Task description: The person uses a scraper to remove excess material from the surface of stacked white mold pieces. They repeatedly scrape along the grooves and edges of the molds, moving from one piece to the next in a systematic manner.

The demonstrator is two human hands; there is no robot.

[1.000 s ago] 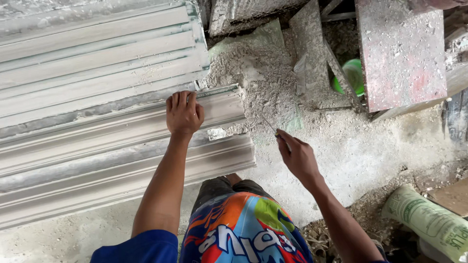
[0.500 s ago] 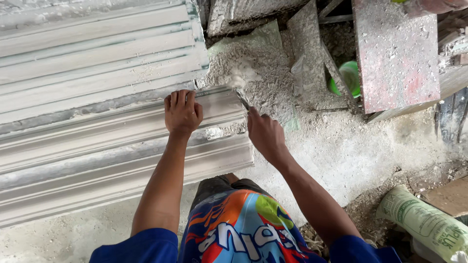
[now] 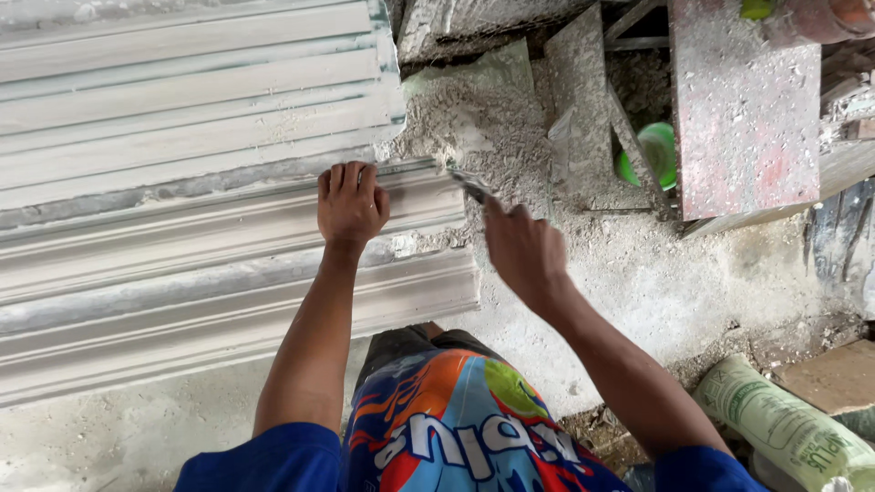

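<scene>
The left hand (image 3: 351, 202) lies palm down, fingers spread flat, on the top of a long plaster moulding (image 3: 228, 223), pressing it steady. The right hand (image 3: 524, 251) is closed around a small metal blade (image 3: 469, 185), whose tip meets the end face of the same moulding, just beside the left hand's fingertips.

To do this trimming well, I judge that the flat hand should keep firm downward weight close to the end, so the brittle piece does not shift or chatter. The blade wants a shallow angle and short, light strokes drawn along the profile, following each step of the section rather than cutting across it; a steep bite could chip the corner.

The moulding is pale grey-white, stepped in several ridges and hollows, and dusted with powder. Its end, by the right hand, looks rough and crumbly, with loose grit gathered below it. A second moulding (image 3: 237, 319) lies parallel, nearer the person than the left hand, and more lengths (image 3: 191, 100) are stacked beyond the fingers. Past the right hand, a heap of plaster debris (image 3: 492, 128) lies on the floor (image 3: 656, 282).
</scene>
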